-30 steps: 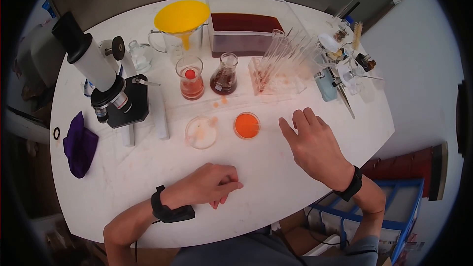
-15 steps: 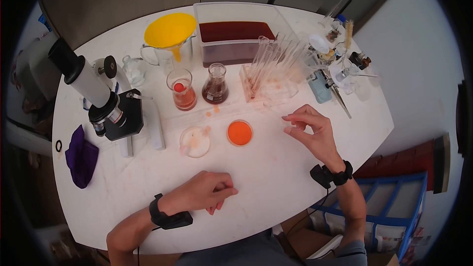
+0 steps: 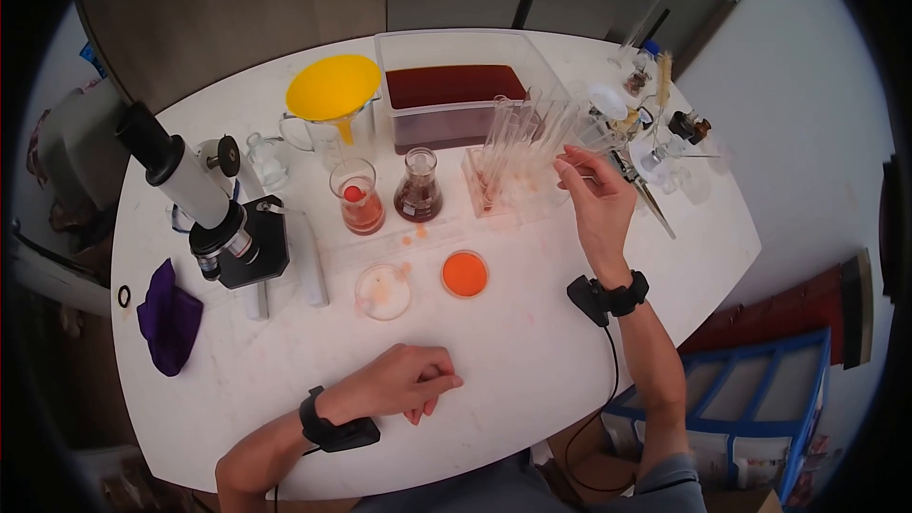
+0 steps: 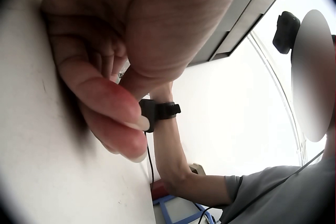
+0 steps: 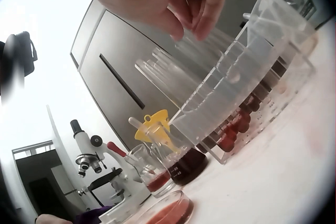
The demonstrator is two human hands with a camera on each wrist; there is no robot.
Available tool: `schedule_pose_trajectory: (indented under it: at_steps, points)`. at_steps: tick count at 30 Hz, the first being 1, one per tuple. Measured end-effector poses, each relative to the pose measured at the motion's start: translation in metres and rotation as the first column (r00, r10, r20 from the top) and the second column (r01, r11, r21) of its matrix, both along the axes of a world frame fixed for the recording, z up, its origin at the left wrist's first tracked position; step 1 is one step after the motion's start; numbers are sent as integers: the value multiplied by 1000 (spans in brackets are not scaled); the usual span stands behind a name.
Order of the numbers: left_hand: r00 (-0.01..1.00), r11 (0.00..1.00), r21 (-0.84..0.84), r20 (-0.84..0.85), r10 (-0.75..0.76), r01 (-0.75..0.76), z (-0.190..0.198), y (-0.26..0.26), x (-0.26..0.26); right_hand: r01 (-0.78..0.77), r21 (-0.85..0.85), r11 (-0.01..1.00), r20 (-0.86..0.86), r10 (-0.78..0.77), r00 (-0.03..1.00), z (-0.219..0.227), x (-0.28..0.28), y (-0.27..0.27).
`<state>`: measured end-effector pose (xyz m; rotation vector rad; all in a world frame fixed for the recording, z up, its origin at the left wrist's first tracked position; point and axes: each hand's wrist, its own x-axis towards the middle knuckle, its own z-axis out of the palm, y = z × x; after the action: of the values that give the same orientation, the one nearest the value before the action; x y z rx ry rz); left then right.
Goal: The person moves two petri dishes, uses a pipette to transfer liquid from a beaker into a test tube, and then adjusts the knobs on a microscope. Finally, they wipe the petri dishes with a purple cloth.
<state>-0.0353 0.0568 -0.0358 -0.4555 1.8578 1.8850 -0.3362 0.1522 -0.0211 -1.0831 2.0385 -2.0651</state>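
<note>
My right hand (image 3: pixel 600 204) is over the right end of a clear test tube rack (image 3: pixel 472 185), its thumb and fingers pinching the upper end of a clear glass test tube (image 5: pixel 182 49). Several tubes lean in the rack, with red contents low down in the right wrist view. My left hand (image 3: pixel 404 382) rests near the table's front, fingers loosely curled with nothing in them. Between the hands and the flasks lie a petri dish of orange liquid (image 3: pixel 465 274) and a pale, stained petri dish (image 3: pixel 383 292).
A conical flask of dark liquid (image 3: pixel 419 195) and a beaker with red liquid (image 3: pixel 362 214) stand left of the rack. Behind are a tub of dark red liquid (image 3: pixel 456 123) and a yellow funnel (image 3: pixel 332 85) over a jug. A microscope (image 3: pixel 204 204) and purple cloth (image 3: pixel 171 323) occupy the left.
My right hand has gone from beside the orange dish, turned over with its fingers pinched, and moved away from me to the test tube rack. The left hand has stayed in place.
</note>
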Motion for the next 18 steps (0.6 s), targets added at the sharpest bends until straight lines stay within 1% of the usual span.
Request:
schedule_pose_trajectory:
  at_steps: [2, 3, 5, 6, 8, 9, 11, 12, 14, 18]
  points:
    - [1000, 1000, 6, -1, 1, -1, -1, 0, 0, 3, 29, 1000, -61, -2, 998, -8, -1, -4]
    - [1000, 1000, 2, -1, -2, 2, -1, 1, 0, 3, 29, 1000, -60, -1, 998, -10, -2, -5]
    - [1000, 1000, -3, 1, -9, 9, -1, 0, 0, 99, 145, 984, -225, -65, 972, -11, -3, -8]
    - [1000, 1000, -8, 0, -11, 11, 0, 0, -1, 102, 144, 984, -225, -68, 972, -8, -2, -10]
    - [1000, 1000, -13, -1, -26, 26, 1, 0, -2, 172, 246, 954, -308, -91, 947, 3, 1, -13]
    - [1000, 1000, -13, 2, -21, 21, 2, 0, -2, 180, 245, 953, -307, -100, 947, 5, -1, -16]
    - [1000, 1000, -18, 6, -23, 23, 4, 0, -2, 263, 277, 924, -461, -112, 880, 8, -4, -23]
    - [1000, 1000, -22, 19, -19, 20, 5, 1, -2, 269, 275, 923, -460, -120, 880, 5, -6, -25]
    - [999, 999, -30, 32, -21, 22, 6, 2, -3, 254, 452, 855, -462, -20, 887, -4, -10, -28]
    - [1000, 999, -34, 19, -1, 1, 3, 2, -2, 266, 483, 834, -465, -13, 885, 9, -1, -22]
